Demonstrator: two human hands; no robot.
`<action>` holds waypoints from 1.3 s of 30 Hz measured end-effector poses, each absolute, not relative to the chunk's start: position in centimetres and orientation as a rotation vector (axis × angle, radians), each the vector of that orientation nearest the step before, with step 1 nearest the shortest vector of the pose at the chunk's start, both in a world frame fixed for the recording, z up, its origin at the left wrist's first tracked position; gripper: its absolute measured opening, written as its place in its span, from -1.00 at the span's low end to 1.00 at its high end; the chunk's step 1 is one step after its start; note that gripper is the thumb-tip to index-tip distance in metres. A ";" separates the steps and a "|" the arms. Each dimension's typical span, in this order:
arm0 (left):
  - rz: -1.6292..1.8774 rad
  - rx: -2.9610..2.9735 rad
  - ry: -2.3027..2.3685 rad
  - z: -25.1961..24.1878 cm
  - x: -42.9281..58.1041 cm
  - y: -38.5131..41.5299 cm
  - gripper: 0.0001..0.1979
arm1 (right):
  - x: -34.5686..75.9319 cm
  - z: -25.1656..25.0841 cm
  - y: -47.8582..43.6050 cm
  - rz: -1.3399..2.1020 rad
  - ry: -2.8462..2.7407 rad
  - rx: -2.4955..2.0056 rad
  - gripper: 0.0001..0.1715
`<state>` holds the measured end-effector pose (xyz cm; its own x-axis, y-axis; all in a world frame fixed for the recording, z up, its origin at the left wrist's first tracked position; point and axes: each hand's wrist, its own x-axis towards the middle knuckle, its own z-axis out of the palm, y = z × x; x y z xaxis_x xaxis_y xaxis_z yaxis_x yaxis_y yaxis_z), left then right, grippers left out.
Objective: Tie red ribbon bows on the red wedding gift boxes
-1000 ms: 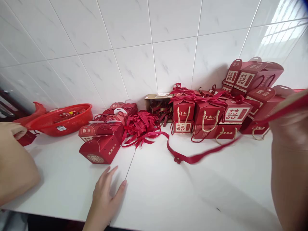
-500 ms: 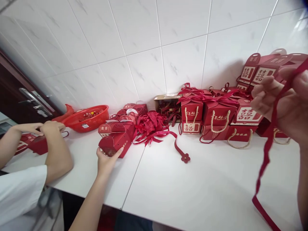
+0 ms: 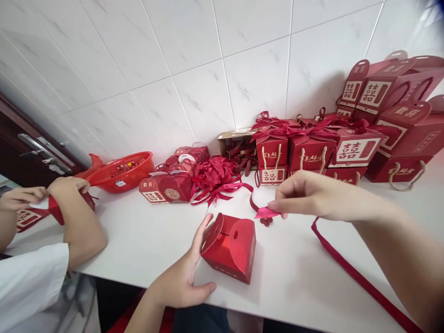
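A small red gift box (image 3: 230, 246) with a cut-out handle stands near the front edge of the white table (image 3: 298, 273). My left hand (image 3: 185, 273) rests against its left side, thumb up along the box and fingers on the table. My right hand (image 3: 305, 196) hovers above and right of the box, pinching the end of a red ribbon (image 3: 350, 268) that trails back across the table to the lower right. A ribbon end with a flower shape (image 3: 266, 221) lies just under my right fingers.
A heap of red ribbons (image 3: 217, 178) lies by the tiled wall. Finished red boxes (image 3: 314, 148) are stacked at the back right, several folded ones (image 3: 166, 185) at the back left. A red basket (image 3: 121, 171) stands far left. Another person's hands (image 3: 65, 189) hold a red box at the left.
My left hand has brought one red box from the back left pile to the front of the table. My right hand has come down and left with the ribbon end.
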<state>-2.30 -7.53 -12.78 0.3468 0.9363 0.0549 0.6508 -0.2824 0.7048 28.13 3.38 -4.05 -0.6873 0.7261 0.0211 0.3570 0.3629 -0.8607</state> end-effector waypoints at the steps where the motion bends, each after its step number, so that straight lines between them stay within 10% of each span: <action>1: 0.672 2.056 1.350 -12.2 -1.7 -7.8 -0.01 | 27.5 -4.4 3.4 1.282 -2.259 -0.965 -0.62; 10: 0.777 2.249 1.746 -10.1 2.5 -6.8 -0.73 | 24.6 -6.8 3.1 1.316 -2.367 -1.004 -0.72; 39: 0.955 2.184 1.710 -10.8 5.2 -6.5 -0.77 | 24.2 -7.5 1.9 1.131 -2.293 -1.082 -0.66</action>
